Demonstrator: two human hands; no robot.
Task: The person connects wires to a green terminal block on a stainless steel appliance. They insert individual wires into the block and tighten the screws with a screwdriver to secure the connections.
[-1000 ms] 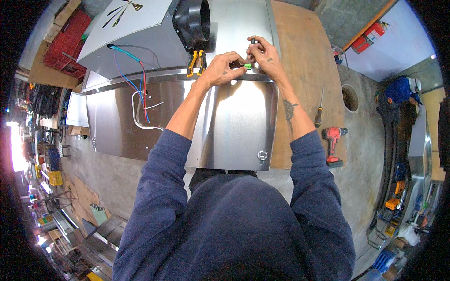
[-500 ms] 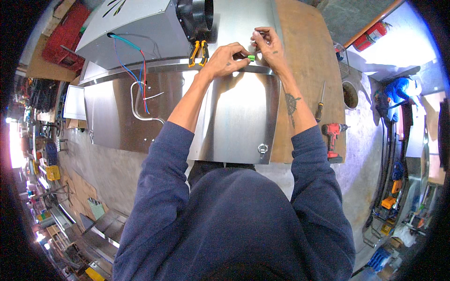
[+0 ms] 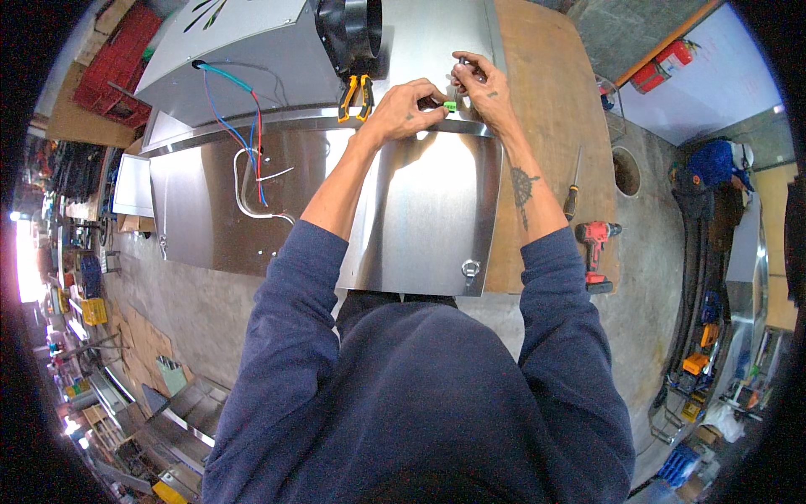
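My left hand (image 3: 410, 108) pinches a small green terminal block (image 3: 450, 107) between thumb and fingertips, just above the front edge of the steel casing (image 3: 437, 50). Close by on the right, my right hand (image 3: 480, 84) is closed with its fingertips together. A slim, dark-topped tool (image 3: 461, 61), seemingly a small screwdriver, stands upright in those fingers over the block. Its lower tip is too small to make out. Yellow-and-black pliers (image 3: 355, 98) lie left of my left hand, beside a black round duct collar (image 3: 363, 34).
A grey metal box (image 3: 252, 67) with blue and red wires (image 3: 259, 143) stands at the left. Right of the steel, a wooden board (image 3: 546, 101) carries a screwdriver (image 3: 573, 197) and a red drill (image 3: 595, 244). A person (image 3: 714, 164) in blue is at the far right.
My right hand's fingers have drawn together, and the slim tool now shows more plainly. My left hand keeps its pinch. The person at the far right has shifted posture.
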